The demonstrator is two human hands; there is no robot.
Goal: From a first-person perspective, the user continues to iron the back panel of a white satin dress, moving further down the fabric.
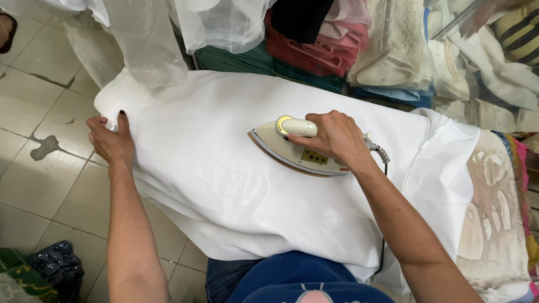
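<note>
Cream iron (pixel 292 148) flat on white cloth (pixel 224 185) — spread, smooth

Place: my pressing station in a small tailoring or laundry workroom. Evidence: padded ironing surface (pixel 494 224) with scorch-stained cover; stacks of folded fabric (pixel 320 50) in red, green and cream behind it; sheer white cloth (pixel 146 39) hanging; worn tiled floor (pixel 39 174).

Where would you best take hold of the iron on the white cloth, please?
By the cream handle along the top of the iron, coming from above at the cord end. It is a rounded bar, and the right hand wraps it so.
</note>
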